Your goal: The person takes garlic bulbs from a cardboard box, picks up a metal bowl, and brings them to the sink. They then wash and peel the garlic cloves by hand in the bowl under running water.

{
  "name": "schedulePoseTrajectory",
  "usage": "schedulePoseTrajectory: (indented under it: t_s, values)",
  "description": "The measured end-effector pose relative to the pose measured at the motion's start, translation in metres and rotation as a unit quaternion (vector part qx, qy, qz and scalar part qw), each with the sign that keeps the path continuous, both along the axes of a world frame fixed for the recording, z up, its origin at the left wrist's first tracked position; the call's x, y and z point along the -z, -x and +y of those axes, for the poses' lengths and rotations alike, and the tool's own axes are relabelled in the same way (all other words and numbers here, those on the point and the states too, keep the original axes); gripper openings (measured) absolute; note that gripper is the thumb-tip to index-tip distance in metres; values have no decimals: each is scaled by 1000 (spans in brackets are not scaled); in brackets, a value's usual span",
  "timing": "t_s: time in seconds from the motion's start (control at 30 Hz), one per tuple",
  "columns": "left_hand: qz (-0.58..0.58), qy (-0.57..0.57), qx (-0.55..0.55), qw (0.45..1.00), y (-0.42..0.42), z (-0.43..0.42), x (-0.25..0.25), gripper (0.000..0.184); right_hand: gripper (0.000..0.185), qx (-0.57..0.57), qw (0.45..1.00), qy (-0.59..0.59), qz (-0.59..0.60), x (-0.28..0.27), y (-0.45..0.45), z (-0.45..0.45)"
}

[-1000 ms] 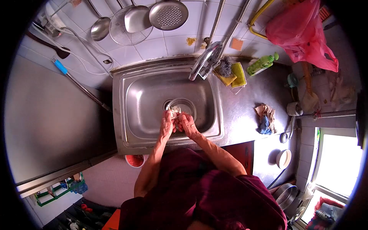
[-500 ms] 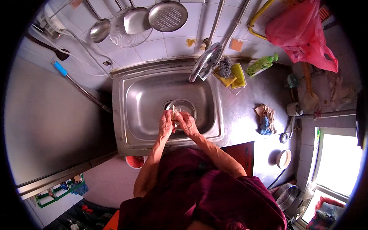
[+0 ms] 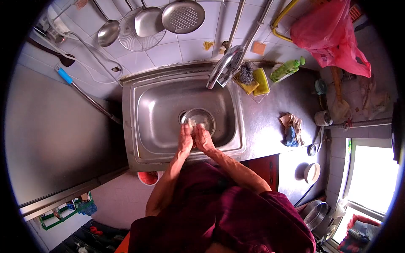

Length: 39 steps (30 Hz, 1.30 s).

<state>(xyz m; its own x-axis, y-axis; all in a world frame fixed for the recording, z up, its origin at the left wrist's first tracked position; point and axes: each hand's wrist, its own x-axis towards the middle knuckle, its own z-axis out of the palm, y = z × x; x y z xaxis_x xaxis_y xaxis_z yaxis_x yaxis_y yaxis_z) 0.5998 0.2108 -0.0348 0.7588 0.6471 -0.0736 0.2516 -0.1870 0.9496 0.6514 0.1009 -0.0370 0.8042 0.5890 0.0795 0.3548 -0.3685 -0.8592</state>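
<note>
In the sink (image 3: pixel 158 90), a clear round bowl (image 3: pixel 207 113) sits beside the drain, just beyond my hands. My left hand (image 3: pixel 185 138) and my right hand (image 3: pixel 203 138) are side by side over its near edge, palms turned toward each other. Between my fingers is a small bunch of pale, thin food pieces (image 3: pixel 193 123); their exact kind is too blurred to tell. Both sets of fingers are curved around it, and the fingertips are smeared by motion. Parts of the bowl are hidden behind my hands.
A faucet (image 3: pixel 223 69) reaches over the sink's back right corner. Beside it are sponges (image 3: pixel 261 81), a steel scrubber (image 3: pixel 246 74) and a green bottle (image 3: pixel 287 70). A crumpled cloth (image 3: pixel 292 128) lies on the right counter. Ladles and a skimmer (image 3: pixel 183 17) hang on the wall.
My fingers have straightened from a close pinch, and my hands have drawn slightly apart. The pale pieces are now lower between them. The whole view has shifted slightly.
</note>
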Motion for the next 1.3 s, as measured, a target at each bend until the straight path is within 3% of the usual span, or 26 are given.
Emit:
schedulePoseTrajectory:
  t_s: [0.03, 0.07, 0.1, 0.13, 0.27, 0.33, 0.4, 0.43, 0.5, 0.57, 0.63, 0.67, 0.73, 0.83, 0.9, 0.93, 0.97, 1.0, 1.03, 1.07, 1.1, 1.13, 1.2, 1.3]
  values:
    - [29, 282, -11, 959, 6, 9, -5, 40, 28, 14, 995, -6, 101, 0, 1, -1]
    - [56, 541, -23, 839, 11, 14, -10, 40, 28, 14, 995, -5, 102, -1, 6, -2]
    - [32, 479, -28, 877, 10, 8, -20, 40, 29, 4, 981, -55, 186, -1, 10, -4]
    - [33, 480, -28, 876, 10, 11, -25, 40, 30, -4, 958, -104, 268, 0, 13, -6]
    - [12, 523, -18, 852, 12, 17, -40, 37, 29, 55, 937, -112, 327, 15, -3, -11]
    - [6, 556, -7, 831, 15, 19, -39, 37, 31, 112, 967, -131, 188, 19, -3, -19]
    - [0, 563, 4, 827, 19, 21, -35, 38, 29, 153, 984, -2, -92, 19, -13, -21]
    - [-8, 568, 14, 823, 20, 22, -32, 39, 29, 153, 984, -1, -92, 17, -14, -22]
    - [14, 552, 7, 833, 17, 22, -27, 39, 26, 110, 981, -108, 121, 8, -15, -25]
    - [37, 535, 0, 844, 16, 20, -28, 40, 25, 66, 984, -82, 147, -17, -18, -22]
    - [75, 373, 32, 924, 13, 14, -36, 43, 24, 25, 983, -56, 173, -42, -21, -17]
    - [75, 373, 34, 924, 12, 13, -40, 43, 25, 38, 972, -70, 220, -52, -22, -13]
    - [80, 227, 141, 960, 9, 11, -48, 42, 28, 52, 959, -84, 267, -55, -23, -9]
    - [58, 192, 164, 966, 9, 9, -31, 38, 35, 52, 979, -22, 194, -53, -25, -11]
    - [42, 193, 167, 966, 11, 6, -18, 36, 33, 61, 984, -40, 165, -55, -17, -8]
    - [19, 111, 139, 984, 12, 3, -8, 35, 31, 70, 987, -59, 136, -55, -14, -7]
    - [-4, 28, 110, 994, 13, 1, 1, 33, 26, 47, 998, 1, 45, -51, -14, -8]
    - [-4, 29, 110, 994, 12, 0, 1, 33, 26, 47, 998, 1, 45, -50, -12, -7]
    - [45, 127, 54, 989, 12, 1, 2, 32, 23, 26, 999, -28, 36, -50, -7, -6]
    - [62, 154, 33, 986, 11, 3, 2, 32, 21, 5, 998, -57, 26, -49, -3, -5]
    - [78, 181, 11, 980, 10, 4, 3, 33, 17, 3, 997, -52, -57, -49, 2, -6]
    - [93, 207, -12, 974, 9, 6, 0, 34, 17, 3, 997, -51, -58, -51, 3, -7]
    - [36, 222, -24, 974, 7, 3, -3, 38, 15, 38, 986, -69, 149, -54, 3, -8]
    - [28, 304, -64, 950, 3, -2, 3, 33, 13, 48, 993, -40, 99, -54, 5, -10]
